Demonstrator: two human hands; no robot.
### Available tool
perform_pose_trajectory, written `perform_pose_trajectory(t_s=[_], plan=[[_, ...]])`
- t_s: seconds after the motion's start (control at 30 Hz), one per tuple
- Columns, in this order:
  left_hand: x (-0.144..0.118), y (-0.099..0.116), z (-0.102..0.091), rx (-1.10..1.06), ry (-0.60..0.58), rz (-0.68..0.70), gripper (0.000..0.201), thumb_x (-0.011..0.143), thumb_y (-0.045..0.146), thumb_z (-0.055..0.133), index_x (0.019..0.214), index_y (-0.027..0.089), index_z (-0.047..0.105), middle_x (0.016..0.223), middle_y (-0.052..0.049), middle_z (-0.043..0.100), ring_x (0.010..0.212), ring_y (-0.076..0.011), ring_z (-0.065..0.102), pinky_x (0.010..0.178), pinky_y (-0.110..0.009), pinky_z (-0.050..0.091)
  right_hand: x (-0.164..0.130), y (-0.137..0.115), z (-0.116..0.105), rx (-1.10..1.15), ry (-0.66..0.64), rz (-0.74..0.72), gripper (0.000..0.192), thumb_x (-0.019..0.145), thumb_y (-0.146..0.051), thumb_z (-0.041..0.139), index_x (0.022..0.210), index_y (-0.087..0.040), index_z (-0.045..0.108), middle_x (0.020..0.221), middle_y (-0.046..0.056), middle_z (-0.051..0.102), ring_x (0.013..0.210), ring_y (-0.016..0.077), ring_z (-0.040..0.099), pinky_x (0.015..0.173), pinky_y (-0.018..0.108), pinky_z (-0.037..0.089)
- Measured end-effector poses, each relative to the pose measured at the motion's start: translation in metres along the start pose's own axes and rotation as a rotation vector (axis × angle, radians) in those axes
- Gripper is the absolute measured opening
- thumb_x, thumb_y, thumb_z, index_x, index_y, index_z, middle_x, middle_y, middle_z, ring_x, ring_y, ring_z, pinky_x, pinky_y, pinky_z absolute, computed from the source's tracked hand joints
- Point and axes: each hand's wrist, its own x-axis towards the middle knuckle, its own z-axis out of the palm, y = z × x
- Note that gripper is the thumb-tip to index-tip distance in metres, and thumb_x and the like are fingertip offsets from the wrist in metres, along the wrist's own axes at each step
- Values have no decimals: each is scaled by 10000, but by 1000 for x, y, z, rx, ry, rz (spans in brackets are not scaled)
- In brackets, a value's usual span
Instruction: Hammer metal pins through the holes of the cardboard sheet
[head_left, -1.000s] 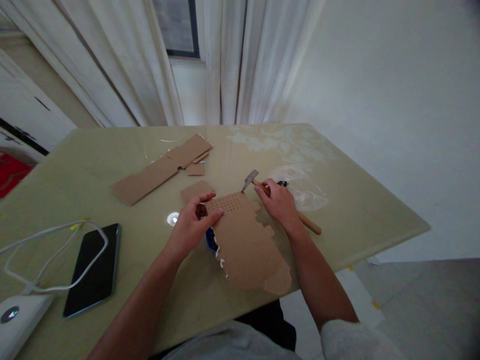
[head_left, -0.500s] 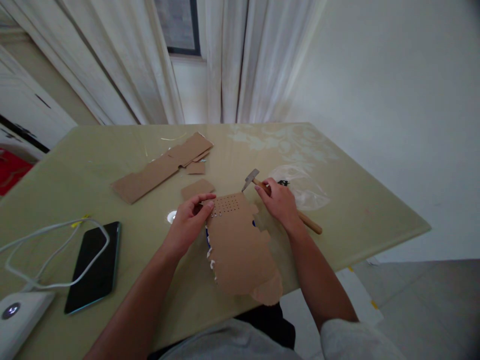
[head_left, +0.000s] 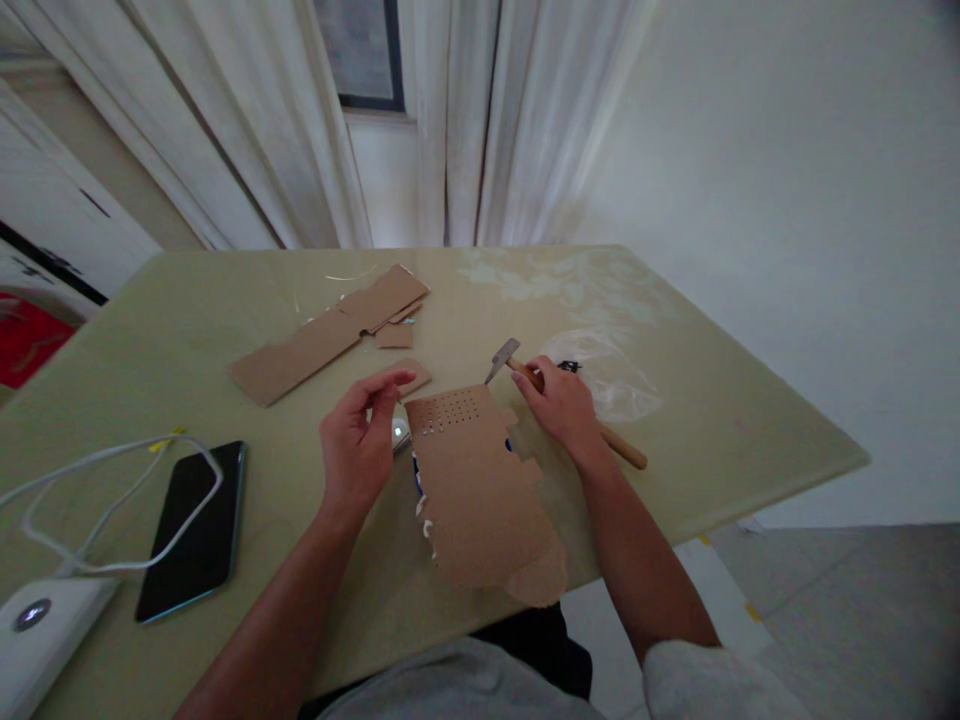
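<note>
My right hand is wrapped round the wooden handle of a hammer. Its metal head points away to the left, and its thin tip is at the far right corner of a brown cardboard piece. Rows of small holes run across the far end of this cardboard, with a few tiny shiny bits at the left of them. The cardboard's edges are torn, and blue shows at its sides. My left hand hovers beside the far left corner, fingers stretched and nothing visible in them. Beneath it is a small shiny round object, partly hidden.
Cardboard strips lie farther back on the table. A thin clear plastic bag is beyond my right hand. At the left are a black phone, a white cable and a white device.
My left hand has come off the cardboard's far left corner and shifted slightly left, uncovering more of the shiny round object. The right hand and hammer have stayed nearly still.
</note>
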Motion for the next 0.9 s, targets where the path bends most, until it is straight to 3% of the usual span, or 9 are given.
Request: perform_pose_trajectory(t_s=[0.07,0.2,0.3,0.4,0.6,0.9], plan=[[-4,5,3,-104,21,30,99,1043,328,664,1053,229,661,1101,-54,827,1119,-225,809,1017,-401,605,0,0,1,-3,-2,-3,386,1100,-532,525,1214,-225,728,1086,128,832,987,310,770,790,353,496],[-11,11,8,-186,5,2,284,975,325,756,1102,260,511,969,-15,817,1054,-248,842,943,-403,645,0,1,2,5,3,-11,390,1099,-535,518,1211,-225,728,1074,121,830,971,305,765,784,352,491],[-14,12,7,-96,-60,-62,313,939,373,799,1153,246,609,1009,-50,854,1024,-256,843,917,-405,663,0,2,3,8,5,-13,392,1100,-532,513,1205,-224,732,1068,121,829,962,303,762,776,352,486],[-14,11,3,-8,-115,-54,191,923,404,815,976,233,747,1008,-49,868,960,-247,837,884,-389,664,0,1,2,4,1,-19,394,1100,-531,516,1207,-219,732,1069,124,829,963,304,761,773,351,481],[-7,7,0,115,-142,131,128,919,400,802,877,294,859,916,-17,854,891,-233,766,885,-397,604,-1,-1,1,-7,-4,-15,396,1102,-534,510,1211,-222,728,1077,129,826,991,320,764,773,356,478],[-5,2,2,179,-248,184,213,1014,394,704,1073,285,877,1035,-44,856,967,-241,744,904,-390,560,-1,-2,1,-17,-17,-29,387,1108,-534,523,1216,-224,728,1076,115,830,987,304,763,769,339,469]])
